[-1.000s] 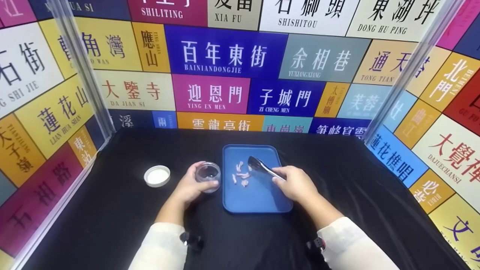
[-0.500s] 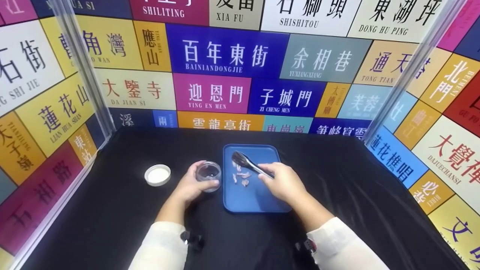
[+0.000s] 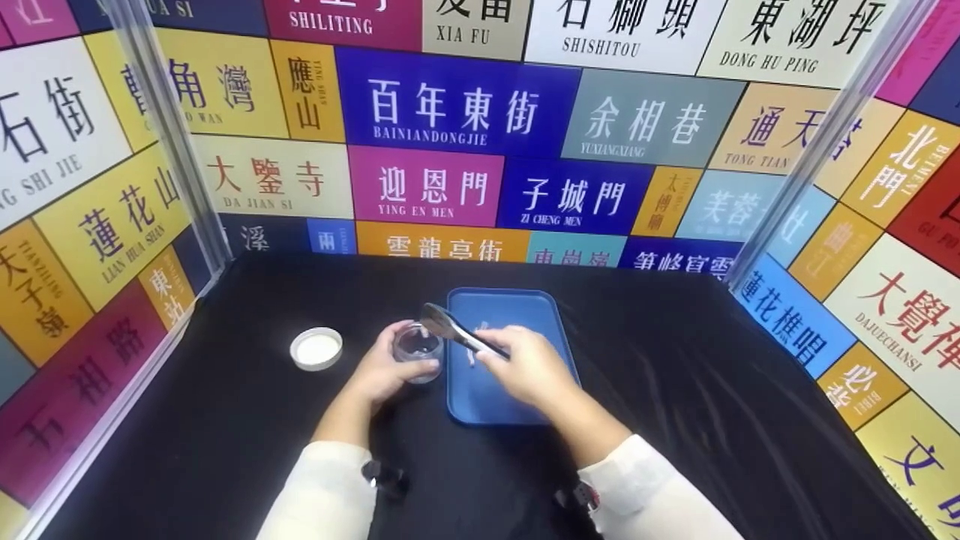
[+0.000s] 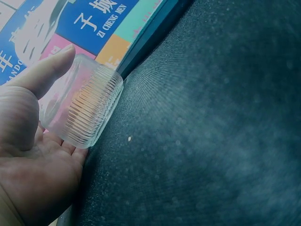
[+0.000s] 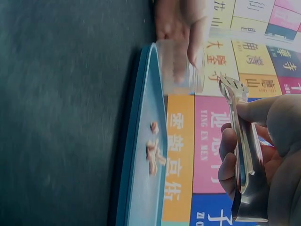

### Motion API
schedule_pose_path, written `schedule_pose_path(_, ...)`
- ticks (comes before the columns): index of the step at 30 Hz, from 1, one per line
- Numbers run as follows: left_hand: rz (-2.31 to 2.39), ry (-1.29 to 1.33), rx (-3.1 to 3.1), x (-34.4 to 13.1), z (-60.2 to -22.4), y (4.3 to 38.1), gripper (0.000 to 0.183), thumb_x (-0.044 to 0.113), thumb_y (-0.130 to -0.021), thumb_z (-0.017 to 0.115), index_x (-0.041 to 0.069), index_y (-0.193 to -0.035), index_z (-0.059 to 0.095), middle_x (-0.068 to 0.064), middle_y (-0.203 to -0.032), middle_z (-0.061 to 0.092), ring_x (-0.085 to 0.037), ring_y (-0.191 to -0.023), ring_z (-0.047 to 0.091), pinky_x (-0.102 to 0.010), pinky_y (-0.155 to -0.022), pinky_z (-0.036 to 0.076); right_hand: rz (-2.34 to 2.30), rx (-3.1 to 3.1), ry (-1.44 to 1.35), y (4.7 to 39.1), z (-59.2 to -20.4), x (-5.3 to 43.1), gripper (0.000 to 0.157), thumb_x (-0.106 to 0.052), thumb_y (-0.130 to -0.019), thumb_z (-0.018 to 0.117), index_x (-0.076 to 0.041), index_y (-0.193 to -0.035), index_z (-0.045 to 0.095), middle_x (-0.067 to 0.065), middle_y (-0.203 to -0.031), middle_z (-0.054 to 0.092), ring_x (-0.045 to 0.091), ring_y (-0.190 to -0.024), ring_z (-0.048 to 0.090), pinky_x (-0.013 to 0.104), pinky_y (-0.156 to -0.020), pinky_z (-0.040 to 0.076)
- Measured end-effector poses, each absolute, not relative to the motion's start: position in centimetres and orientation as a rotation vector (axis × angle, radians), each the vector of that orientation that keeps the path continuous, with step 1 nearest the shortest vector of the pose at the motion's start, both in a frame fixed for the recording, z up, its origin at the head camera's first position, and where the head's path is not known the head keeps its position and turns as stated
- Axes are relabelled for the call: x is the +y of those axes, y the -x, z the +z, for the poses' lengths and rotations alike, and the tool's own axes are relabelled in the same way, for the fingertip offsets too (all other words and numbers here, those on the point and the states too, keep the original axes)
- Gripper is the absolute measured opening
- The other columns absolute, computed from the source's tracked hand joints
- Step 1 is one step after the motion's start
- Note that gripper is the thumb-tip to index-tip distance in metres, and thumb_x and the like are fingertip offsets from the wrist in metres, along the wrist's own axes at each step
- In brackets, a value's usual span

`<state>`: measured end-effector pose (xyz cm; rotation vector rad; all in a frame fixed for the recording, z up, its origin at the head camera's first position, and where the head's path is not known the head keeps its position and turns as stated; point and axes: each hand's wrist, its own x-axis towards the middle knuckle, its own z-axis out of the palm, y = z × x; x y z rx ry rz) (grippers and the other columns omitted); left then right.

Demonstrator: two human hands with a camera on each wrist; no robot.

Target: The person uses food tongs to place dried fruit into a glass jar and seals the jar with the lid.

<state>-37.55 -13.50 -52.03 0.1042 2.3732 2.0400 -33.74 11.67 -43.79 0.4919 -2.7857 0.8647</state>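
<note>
My left hand (image 3: 382, 371) grips a clear ribbed jar (image 4: 89, 106) with its mouth uncovered, just left of the blue tray (image 3: 514, 307). My right hand (image 3: 529, 367) holds metal tongs (image 5: 247, 160), thumb on one side and fingers on the other. In the head view the tongs' head hangs over the jar's mouth; a small pale bit shows below it, too small to identify. On the tray lie several small pale pinkish, knobbly pieces (image 5: 153, 155). The right hand and tongs hide most of them from the head view.
A white round lid (image 3: 316, 349) lies on the black-covered table (image 3: 255, 420), left of the jar. Panels printed with coloured signs (image 3: 450, 97) enclose the table at the back and both sides, with clear posts (image 3: 810, 150) at the corners.
My right hand has carried the tongs leftward from above the tray's pieces to above the jar's mouth. The left hand and jar have stayed nearly still.
</note>
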Motion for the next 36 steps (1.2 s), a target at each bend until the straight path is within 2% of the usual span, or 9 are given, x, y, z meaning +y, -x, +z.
schedule_pose_path(5, 2.016, -0.087, 2.383, -13.4, -52.0, 37.6, 0.099, 0.021, -0.081, 0.094, 0.011, -0.162, 0.038, -0.017, -0.165, 0.049, -0.038, -0.152, 0.048, -0.055, -0.132, 0.031, 0.858, -2.804, -0.527, 33.6, -43.9, 10.6, 0.034, -0.03, -0.1, 0.076, -0.027, -0.134, 0.077, 0.004, -0.129, 0.078, 0.027, -0.124, 0.071, 0.051, -0.108, 0.056)
schedule_pose_path(15, 2.021, -0.062, 2.377, -13.6, -52.0, 37.6, 0.104, 0.021, -0.08, 0.094, 0.008, -0.164, 0.034, -0.019, -0.164, 0.049, -0.038, -0.15, 0.05, -0.053, -0.132, 0.033, 0.842, -2.808, -0.558, 33.9, -44.6, 10.0, 0.034, -0.029, -0.1, 0.075, -0.03, -0.134, 0.076, 0.004, -0.132, 0.077, 0.028, -0.127, 0.07, 0.052, -0.112, 0.055)
schedule_pose_path(23, 2.035, -0.07, 2.363, -13.5, -52.0, 37.6, 0.102, 0.021, -0.079, 0.095, 0.009, -0.162, 0.038, -0.019, -0.161, 0.052, -0.037, -0.148, 0.052, -0.053, -0.13, 0.035, 0.808, -2.834, -0.528, 34.0, -45.1, 10.0, 0.034, -0.032, -0.101, 0.074, -0.03, -0.135, 0.076, 0.004, -0.135, 0.076, 0.028, -0.13, 0.069, 0.051, -0.114, 0.053)
schedule_pose_path(36, 2.04, -0.08, 2.354, -13.5, -51.9, 37.6, 0.102, 0.02, -0.08, 0.094, 0.008, -0.162, 0.037, -0.017, -0.159, 0.054, -0.036, -0.142, 0.059, -0.051, -0.128, 0.04, 0.846, -2.841, -0.497, 33.9, -45.1, 10.1, 0.038, -0.034, -0.1, 0.075, -0.028, -0.137, 0.074, 0.006, -0.136, 0.075, 0.029, -0.128, 0.069, 0.051, -0.111, 0.055)
